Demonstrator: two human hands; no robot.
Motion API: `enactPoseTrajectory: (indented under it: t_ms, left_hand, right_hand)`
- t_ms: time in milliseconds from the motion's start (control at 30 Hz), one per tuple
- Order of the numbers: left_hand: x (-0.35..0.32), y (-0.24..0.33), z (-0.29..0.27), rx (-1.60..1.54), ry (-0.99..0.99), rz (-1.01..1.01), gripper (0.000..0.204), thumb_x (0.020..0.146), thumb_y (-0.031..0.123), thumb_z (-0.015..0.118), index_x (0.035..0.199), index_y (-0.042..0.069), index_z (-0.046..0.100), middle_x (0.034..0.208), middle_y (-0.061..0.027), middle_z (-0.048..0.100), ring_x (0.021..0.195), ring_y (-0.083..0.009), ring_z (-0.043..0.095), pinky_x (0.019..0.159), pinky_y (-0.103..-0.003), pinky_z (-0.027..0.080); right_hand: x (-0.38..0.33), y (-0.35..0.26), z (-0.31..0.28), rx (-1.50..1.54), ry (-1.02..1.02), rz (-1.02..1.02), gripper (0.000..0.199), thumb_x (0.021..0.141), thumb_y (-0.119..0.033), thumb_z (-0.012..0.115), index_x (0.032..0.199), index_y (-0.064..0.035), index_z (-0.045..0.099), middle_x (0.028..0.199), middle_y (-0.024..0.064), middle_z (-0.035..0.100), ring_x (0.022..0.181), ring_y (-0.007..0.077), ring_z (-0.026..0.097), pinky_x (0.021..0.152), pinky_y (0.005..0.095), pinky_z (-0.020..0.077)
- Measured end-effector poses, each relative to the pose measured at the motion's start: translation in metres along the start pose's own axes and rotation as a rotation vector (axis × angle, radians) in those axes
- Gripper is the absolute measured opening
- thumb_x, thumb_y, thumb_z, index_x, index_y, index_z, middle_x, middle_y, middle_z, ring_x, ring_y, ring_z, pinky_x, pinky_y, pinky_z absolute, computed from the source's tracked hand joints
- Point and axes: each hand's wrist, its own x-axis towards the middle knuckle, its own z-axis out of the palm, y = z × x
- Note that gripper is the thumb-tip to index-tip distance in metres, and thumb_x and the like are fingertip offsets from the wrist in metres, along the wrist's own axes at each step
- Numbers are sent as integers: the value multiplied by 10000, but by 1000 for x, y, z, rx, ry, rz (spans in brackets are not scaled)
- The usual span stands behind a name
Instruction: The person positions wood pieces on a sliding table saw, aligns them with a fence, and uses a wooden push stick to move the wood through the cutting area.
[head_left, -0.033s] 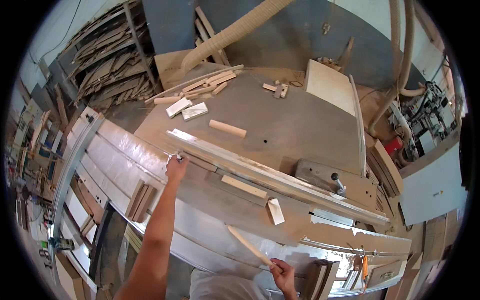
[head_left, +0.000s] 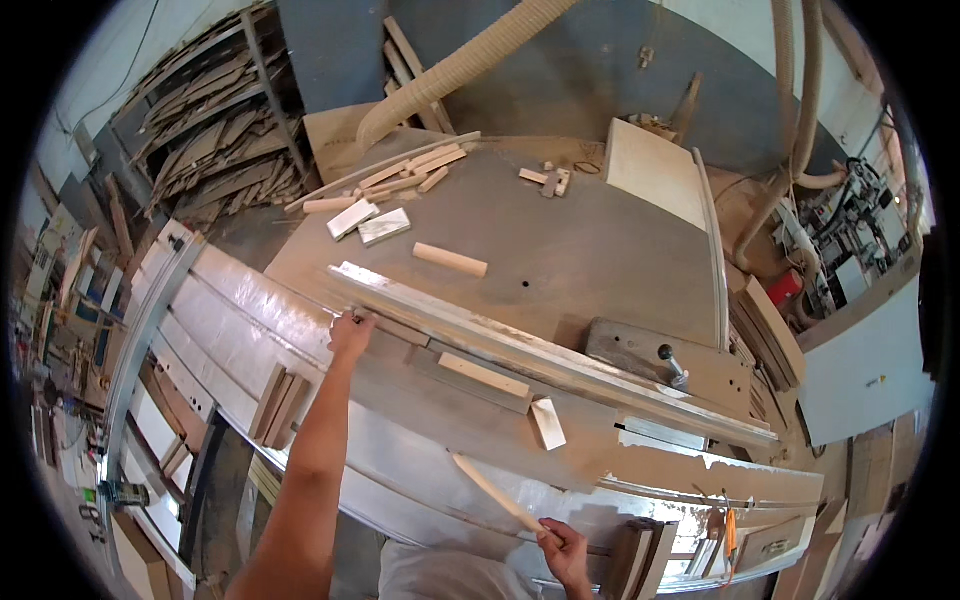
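My left hand (head_left: 350, 332) reaches far out over the saw table, at the left end of the long pale fence (head_left: 530, 335). Its fingers are closed beside a thin rod; what they hold, if anything, is too small to make out. A brown wood strip (head_left: 402, 331) lies along the fence just to the right of them. Close to my body, my right hand (head_left: 563, 548) grips the near end of a thin pale wooden stick (head_left: 495, 490), which points away to the left. Between my hands lie a pale wood piece (head_left: 484, 376) and a short white-faced block (head_left: 548, 423).
Beyond the fence lie a loose wood bar (head_left: 450, 259), two white-faced blocks (head_left: 385, 226) and a pile of sticks (head_left: 410, 174). A black-knobbed lever (head_left: 674, 368) stands by the fence. Brown boards (head_left: 640, 560) stand right of my right hand; others (head_left: 278, 405) stand left.
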Motion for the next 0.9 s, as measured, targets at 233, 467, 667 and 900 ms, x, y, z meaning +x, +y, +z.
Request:
enactPoseTrajectory:
  t_ms: [233,467,667,900]
  left_hand:
    - [1,-29,-15,-777,-32,-4,300,834,218,747,1079,70,655,1014,-71,670,857,-183,628,784,-375,516]
    - [-152,28,-92,-1140,-38,22,215,856,134,683,1062,82,655,901,3,614,752,-104,572,648,-270,479]
    - [-276,77,-116,-1161,-360,15,111,866,127,669,969,86,667,847,4,626,676,-105,587,601,-276,476]
    - [-354,117,-130,-1134,-497,143,175,868,101,710,1024,69,637,839,-22,627,654,-98,582,553,-255,484]
  right_hand:
    - [-2,9,2,523,-256,286,344,933,-88,646,1265,0,619,812,113,700,665,157,628,600,290,499]
    - [3,-20,-2,802,-500,73,357,839,61,652,1189,12,599,952,97,664,818,226,655,782,381,549]
    - [30,-102,14,612,-83,-12,173,816,-34,755,946,-29,641,765,-15,539,685,106,547,623,287,505]
    - [-11,-137,12,482,25,-295,263,848,-114,794,1071,1,715,801,-18,625,651,27,509,538,215,401]
